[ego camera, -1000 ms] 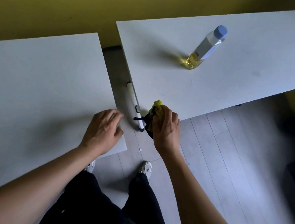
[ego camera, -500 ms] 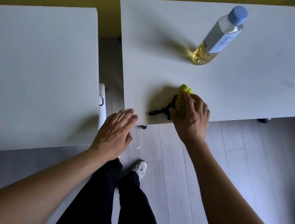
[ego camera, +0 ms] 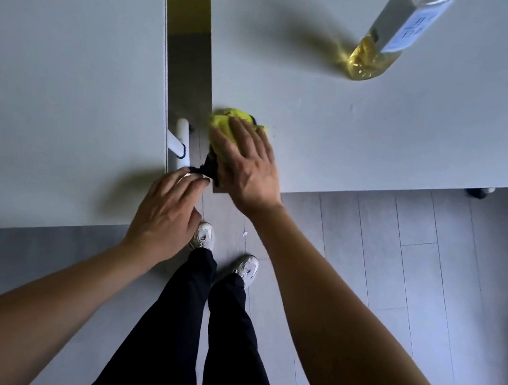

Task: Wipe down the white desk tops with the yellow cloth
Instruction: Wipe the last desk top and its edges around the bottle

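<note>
Two white desk tops stand before us over grey floorboards. On the right surface, at its near left corner, our right hand presses the yellow cloth flat, fingers spread wide. Our left hand hovers by the left surface, fingers loosely extended, holding nothing. A bottle stands far right.

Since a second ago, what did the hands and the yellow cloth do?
The right hand slid the yellow cloth up onto the right desk, then to its near left corner, now pressing it flat. The left hand left the left desk and reached for the cloth's black strap. The bottle stayed put.
</note>
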A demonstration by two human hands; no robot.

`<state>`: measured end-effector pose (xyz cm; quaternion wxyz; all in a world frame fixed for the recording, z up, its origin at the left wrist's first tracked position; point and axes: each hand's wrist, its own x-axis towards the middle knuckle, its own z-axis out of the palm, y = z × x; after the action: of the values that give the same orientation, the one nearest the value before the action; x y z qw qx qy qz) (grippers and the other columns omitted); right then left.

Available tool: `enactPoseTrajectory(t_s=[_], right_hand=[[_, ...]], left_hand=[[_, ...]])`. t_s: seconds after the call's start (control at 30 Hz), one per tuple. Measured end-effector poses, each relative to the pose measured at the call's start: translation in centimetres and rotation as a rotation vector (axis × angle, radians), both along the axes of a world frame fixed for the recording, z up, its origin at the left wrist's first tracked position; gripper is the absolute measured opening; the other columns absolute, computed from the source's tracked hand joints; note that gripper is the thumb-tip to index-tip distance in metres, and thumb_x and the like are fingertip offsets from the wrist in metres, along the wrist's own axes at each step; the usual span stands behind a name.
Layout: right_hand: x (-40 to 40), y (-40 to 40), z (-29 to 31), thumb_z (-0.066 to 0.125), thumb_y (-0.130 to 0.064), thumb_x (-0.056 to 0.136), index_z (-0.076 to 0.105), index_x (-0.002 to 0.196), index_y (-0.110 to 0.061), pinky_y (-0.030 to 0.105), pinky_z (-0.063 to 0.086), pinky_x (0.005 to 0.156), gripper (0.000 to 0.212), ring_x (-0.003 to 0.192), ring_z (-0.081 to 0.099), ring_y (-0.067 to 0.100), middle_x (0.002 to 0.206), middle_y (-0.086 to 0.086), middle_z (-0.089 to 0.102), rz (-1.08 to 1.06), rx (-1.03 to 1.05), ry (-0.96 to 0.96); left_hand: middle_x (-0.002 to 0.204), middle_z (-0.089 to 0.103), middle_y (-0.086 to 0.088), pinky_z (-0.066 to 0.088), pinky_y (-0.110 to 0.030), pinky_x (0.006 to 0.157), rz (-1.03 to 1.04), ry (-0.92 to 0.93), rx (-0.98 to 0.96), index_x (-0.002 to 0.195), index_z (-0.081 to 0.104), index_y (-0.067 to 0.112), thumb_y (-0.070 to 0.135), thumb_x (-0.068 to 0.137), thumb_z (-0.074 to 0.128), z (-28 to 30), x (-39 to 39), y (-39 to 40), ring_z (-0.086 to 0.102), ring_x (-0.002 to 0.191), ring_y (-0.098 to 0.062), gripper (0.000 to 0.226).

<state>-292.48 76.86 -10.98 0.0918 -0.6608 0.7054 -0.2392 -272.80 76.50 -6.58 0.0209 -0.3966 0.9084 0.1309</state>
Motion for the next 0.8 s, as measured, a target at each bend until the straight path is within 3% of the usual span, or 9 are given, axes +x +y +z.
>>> enactPoseTrajectory(t_s=[0.1, 0.2, 0.3, 0.37, 0.47, 0.53, 0.63, 0.73, 0.8], right_hand=[[-5.9, 3.4, -0.6, 0.055, -0.03, 0.101, 0.05, 0.149, -0.023, 0.047, 0.022, 0.123, 0.05, 0.146, 0.034, 0.035, 0.157, 0.015, 0.041, -0.209, 0.005, 0.003], [-13.9, 6.7, -0.8, 0.047, -0.029, 0.104, 0.047, 0.15, -0.024, 0.049, 0.032, 0.115, 0.046, 0.138, 0.04, 0.037, 0.157, 0.014, 0.04, -0.443, 0.019, 0.052], [-18.8, 7.5, 0.0, 0.038, -0.033, 0.103, 0.033, 0.157, -0.024, 0.051, 0.02, 0.122, 0.055, 0.149, 0.028, 0.033, 0.162, 0.012, 0.031, -0.688, 0.082, 0.022], [-18.6, 6.6, -0.1, 0.036, -0.034, 0.101, 0.032, 0.158, -0.022, 0.051, 0.015, 0.124, 0.059, 0.151, 0.023, 0.033, 0.163, 0.014, 0.028, -0.772, 0.097, -0.003], [-12.7, 4.0, -0.6, 0.035, -0.042, 0.102, 0.035, 0.157, -0.021, 0.052, 0.019, 0.122, 0.059, 0.15, 0.024, 0.04, 0.163, 0.018, 0.028, -0.495, 0.084, 0.002], [-6.9, 1.5, -0.6, 0.037, -0.046, 0.103, 0.037, 0.156, -0.024, 0.051, 0.018, 0.124, 0.058, 0.151, 0.022, 0.041, 0.163, 0.016, 0.029, -0.236, 0.091, -0.006], [-1.2, -2.0, 0.3, 0.049, -0.035, 0.102, 0.042, 0.154, -0.023, 0.05, 0.014, 0.126, 0.053, 0.152, 0.024, 0.036, 0.162, 0.015, 0.033, 0.003, 0.061, 0.024], [-2.1, -2.9, 0.1, 0.052, -0.031, 0.1, 0.039, 0.155, -0.025, 0.048, 0.012, 0.127, 0.057, 0.152, 0.025, 0.033, 0.163, 0.013, 0.032, 0.119, 0.052, 0.095], [-5.0, -2.0, -0.6, 0.055, -0.034, 0.1, 0.044, 0.153, -0.025, 0.048, 0.018, 0.125, 0.054, 0.149, 0.029, 0.035, 0.16, 0.015, 0.036, 0.007, 0.053, 0.065]], left_hand=[[0.148, 0.055, -0.012, 0.037, -0.048, 0.115, -0.067, 0.009, 0.007, 0.143, 0.057, 0.009, 0.02, 0.092, 0.041, 0.1, -1.3, 0.1, 0.049, 0.138, -0.037, 0.055], [0.16, 0.047, -0.009, 0.036, -0.049, 0.118, -0.07, -0.016, 0.019, 0.15, 0.053, 0.013, 0.017, 0.096, 0.047, -0.6, -2.2, 0.7, 0.046, 0.143, -0.037, 0.054], [0.166, 0.039, -0.004, 0.033, -0.049, 0.119, -0.059, -0.051, 0.013, 0.158, 0.045, 0.018, 0.017, 0.094, 0.055, -1.0, -1.6, 1.1, 0.043, 0.147, -0.038, 0.064], [0.173, 0.023, -0.001, 0.033, -0.051, 0.122, -0.081, -0.088, 0.05, 0.164, 0.031, 0.021, 0.018, 0.092, 0.063, -1.3, -1.0, 1.4, 0.033, 0.154, -0.037, 0.079], [0.176, -0.002, 0.003, 0.023, -0.05, 0.128, -0.087, -0.144, 0.133, 0.168, 0.009, 0.023, 0.023, 0.092, 0.061, -1.7, -0.6, 1.9, 0.012, 0.161, -0.03, 0.092], [0.176, -0.001, 0.001, 0.023, -0.05, 0.128, -0.096, -0.157, 0.128, 0.168, 0.009, 0.022, 0.023, 0.091, 0.061, -1.7, -0.6, 1.8, 0.012, 0.161, -0.03, 0.094], [0.176, 0.009, -0.001, 0.026, -0.05, 0.127, -0.097, -0.18, 0.131, 0.168, 0.01, 0.022, 0.022, 0.089, 0.063, -1.3, -0.7, 1.6, 0.018, 0.16, -0.032, 0.096], [0.175, 0.005, 0.0, 0.027, -0.05, 0.127, -0.092, -0.19, 0.13, 0.168, 0.009, 0.022, 0.025, 0.09, 0.06, -1.0, -0.7, 1.7, 0.017, 0.16, -0.031, 0.094], [0.176, 0.004, 0.0, 0.028, -0.05, 0.126, -0.089, -0.18, 0.133, 0.168, 0.01, 0.022, 0.031, 0.089, 0.055, -0.9, -0.7, 1.9, 0.019, 0.16, -0.03, 0.091]])
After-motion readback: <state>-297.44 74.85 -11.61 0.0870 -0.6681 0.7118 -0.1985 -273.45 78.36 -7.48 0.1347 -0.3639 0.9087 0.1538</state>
